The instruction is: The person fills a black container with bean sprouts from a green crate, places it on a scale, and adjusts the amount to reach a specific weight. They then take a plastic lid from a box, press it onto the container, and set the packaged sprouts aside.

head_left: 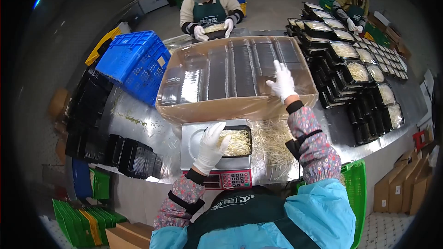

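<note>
A steel worktable (138, 120) filled a packing room, where two other people worked at its far side. In the head view, the gloved left hand (210, 145) curled over the near-left rim of a black plastic tray of pale sprouts (237, 142), which sat on a red-fronted scale (221, 168). The gloved right hand (281, 83), open and empty, reached away into the large cardboard box of clear lids (230, 71). The apron lettering was unreadable.

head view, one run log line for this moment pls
left hand: on sprout tray atop scale | right hand: reaching into lid box | loose sprouts: on table
</note>
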Available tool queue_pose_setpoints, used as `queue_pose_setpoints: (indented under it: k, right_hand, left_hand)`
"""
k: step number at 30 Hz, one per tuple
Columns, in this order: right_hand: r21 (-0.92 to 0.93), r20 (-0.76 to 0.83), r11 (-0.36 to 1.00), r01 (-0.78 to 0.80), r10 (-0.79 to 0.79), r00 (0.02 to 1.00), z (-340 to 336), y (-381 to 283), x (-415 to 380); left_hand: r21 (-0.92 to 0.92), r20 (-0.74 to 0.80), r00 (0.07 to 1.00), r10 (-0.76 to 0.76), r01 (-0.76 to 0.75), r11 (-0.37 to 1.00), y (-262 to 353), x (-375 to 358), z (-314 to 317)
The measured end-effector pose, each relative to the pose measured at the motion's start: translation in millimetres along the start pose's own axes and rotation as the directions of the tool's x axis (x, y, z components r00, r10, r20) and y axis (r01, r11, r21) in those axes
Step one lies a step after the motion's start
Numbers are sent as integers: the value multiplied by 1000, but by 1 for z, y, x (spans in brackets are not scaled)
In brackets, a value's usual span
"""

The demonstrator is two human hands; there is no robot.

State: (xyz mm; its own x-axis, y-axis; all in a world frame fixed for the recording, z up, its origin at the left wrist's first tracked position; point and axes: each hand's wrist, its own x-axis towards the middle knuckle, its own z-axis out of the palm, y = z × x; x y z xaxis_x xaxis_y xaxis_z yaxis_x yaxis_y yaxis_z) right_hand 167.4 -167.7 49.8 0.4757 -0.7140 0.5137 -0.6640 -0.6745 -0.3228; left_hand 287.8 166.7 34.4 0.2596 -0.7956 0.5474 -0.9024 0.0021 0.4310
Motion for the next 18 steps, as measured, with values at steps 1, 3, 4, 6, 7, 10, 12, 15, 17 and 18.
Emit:
queue_pose_setpoints:
  k: [1,3,4,6,7,10,12,15,17,18]
  right_hand:
    - [-79,62,997,-16,21,998,5,3,5]
    - [-182,207,983,7,31,978,26,21,14]
    - [-203,290,978,45,16,957,43,36,20]
    - [-115,259,984,139,-106,960,49,49,20]
    - [-46,260,989,142,-125,957,47,52,19]
    - [-2,393,1000,29,-26,919,31,53,22]
    - [11,408,1000,-1,-4,913,20,49,23]
    - [-2,357,1000,-2,3,934,1,41,18]
    - [74,305,995,-61,35,952,-16,38,14]
    - [69,303,996,-63,39,952,-27,37,13]
  left_hand:
    - [-45,-38,999,-37,35,998,4,1,-7]
    - [-115,-92,990,-107,96,989,3,-6,-15]
    - [-62,-108,987,-121,115,991,5,-8,-24]
    - [-173,-174,951,-256,227,958,8,-17,-37]
    - [-268,-179,920,-349,296,917,7,-23,-45]
    - [-311,-196,861,-470,400,862,-12,-44,-56]
    - [-375,-180,833,-522,433,820,-22,-53,-56]
    - [-544,-135,793,-594,442,713,-26,-55,-59]
    - [-643,-107,780,-616,418,641,-24,-49,-63]
    - [-704,-50,776,-628,419,574,-21,-46,-68]
